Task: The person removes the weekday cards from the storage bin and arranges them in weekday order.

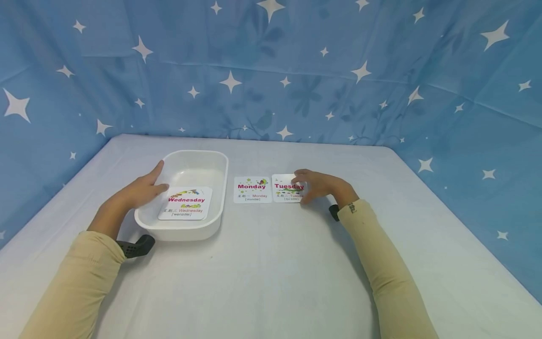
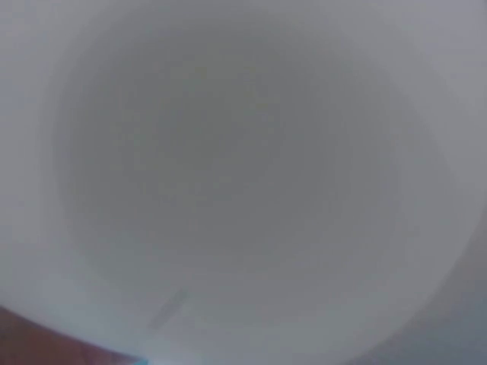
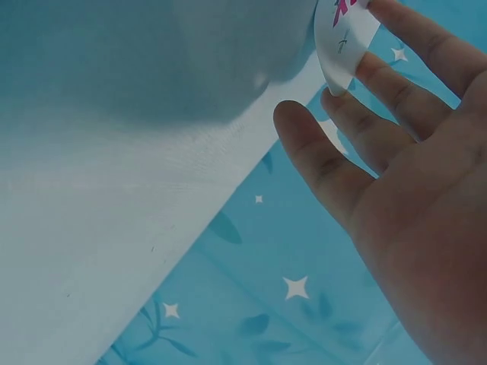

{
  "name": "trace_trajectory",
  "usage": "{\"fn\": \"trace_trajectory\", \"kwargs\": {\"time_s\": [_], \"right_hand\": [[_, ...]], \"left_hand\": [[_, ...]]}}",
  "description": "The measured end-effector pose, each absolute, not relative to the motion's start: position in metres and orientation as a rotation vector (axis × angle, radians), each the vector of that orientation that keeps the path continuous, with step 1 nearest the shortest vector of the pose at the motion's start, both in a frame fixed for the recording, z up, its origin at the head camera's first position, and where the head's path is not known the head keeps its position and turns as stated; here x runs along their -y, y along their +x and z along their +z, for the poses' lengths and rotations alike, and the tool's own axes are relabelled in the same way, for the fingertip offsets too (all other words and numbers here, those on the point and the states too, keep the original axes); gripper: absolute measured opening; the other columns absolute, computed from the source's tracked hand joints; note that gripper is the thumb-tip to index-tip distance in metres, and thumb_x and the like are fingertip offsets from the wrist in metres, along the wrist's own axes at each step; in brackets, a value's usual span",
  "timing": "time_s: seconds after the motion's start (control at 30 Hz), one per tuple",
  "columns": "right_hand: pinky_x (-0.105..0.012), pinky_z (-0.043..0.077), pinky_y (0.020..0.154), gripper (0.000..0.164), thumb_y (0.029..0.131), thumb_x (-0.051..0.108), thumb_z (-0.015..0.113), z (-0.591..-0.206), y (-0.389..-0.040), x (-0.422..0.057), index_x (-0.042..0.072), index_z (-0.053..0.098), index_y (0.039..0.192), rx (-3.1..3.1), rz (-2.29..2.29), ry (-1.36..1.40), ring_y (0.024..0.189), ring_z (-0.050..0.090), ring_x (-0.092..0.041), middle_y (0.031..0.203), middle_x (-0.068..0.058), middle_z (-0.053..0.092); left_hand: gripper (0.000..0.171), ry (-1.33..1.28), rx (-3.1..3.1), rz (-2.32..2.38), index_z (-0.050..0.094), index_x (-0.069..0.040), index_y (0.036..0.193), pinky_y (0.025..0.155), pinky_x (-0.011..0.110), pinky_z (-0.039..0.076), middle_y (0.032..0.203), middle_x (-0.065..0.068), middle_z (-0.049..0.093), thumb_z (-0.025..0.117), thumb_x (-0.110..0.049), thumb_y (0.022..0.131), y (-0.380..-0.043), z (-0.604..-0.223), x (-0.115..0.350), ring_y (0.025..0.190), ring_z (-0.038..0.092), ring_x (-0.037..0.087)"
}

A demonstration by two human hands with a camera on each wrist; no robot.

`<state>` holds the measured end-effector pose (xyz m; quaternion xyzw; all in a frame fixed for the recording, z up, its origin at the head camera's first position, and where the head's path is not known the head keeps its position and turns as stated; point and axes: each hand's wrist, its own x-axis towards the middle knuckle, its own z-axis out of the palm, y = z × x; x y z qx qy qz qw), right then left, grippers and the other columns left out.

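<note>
The Tuesday card [image 1: 286, 187] lies under the right hand [image 1: 318, 184] — fingertips [image 3: 373, 74] touching it.

A table [image 1: 271, 273] carries a tub [image 1: 182, 234] and Monday card [image 1: 252, 193].

cards [image 1: 252, 190] wht, red txt | tray [image 1: 195, 175] wht | backdrop [image 1: 258, 101] blu, wht stars [image 1: 230, 82]

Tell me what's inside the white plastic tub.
A Wednesday card shows, printed side up, inside the white plastic tub, toward its near end. Anything beneath it is covered, and the left hand hides part of the tub's left side.
</note>
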<state>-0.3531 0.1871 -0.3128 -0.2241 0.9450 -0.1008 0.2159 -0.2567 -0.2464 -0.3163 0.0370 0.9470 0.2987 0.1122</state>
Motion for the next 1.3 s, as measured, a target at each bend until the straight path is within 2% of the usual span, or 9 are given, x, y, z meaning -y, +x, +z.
{"fn": "trace_trajectory", "kwargs": {"time_s": [0.97, 1.3], "right_hand": [[-0.053, 0.016, 0.111, 0.073, 0.075, 0.025, 0.073, -0.3137, -0.3586, -0.1836, 0.019, 0.039, 0.139, -2.615, -0.248, -0.567, 0.141, 0.008, -0.030, 0.154, -0.003, 0.010], [-0.056, 0.013, 0.110, 0.071, 0.079, 0.031, 0.069, -0.3168, -0.3603, -0.1910, 0.023, 0.035, 0.141, -2.575, -0.223, -0.528, 0.141, 0.006, -0.032, 0.155, -0.005, 0.008]], "left_hand": [[0.074, 0.110, -2.775, 0.885, -0.020, -0.010, 0.142, 0.104, 0.065, 0.008, 0.148, 0.026, -0.011, 0.034, -0.033, 0.097, -0.2560, -0.3174, 0.2511, 0.133, 0.001, 0.052], [0.075, 0.136, -2.790, 0.864, -0.019, -0.008, 0.142, 0.104, 0.065, 0.010, 0.147, 0.028, -0.008, 0.035, -0.033, 0.097, -0.2601, -0.3169, 0.2490, 0.132, 0.004, 0.053]]}}
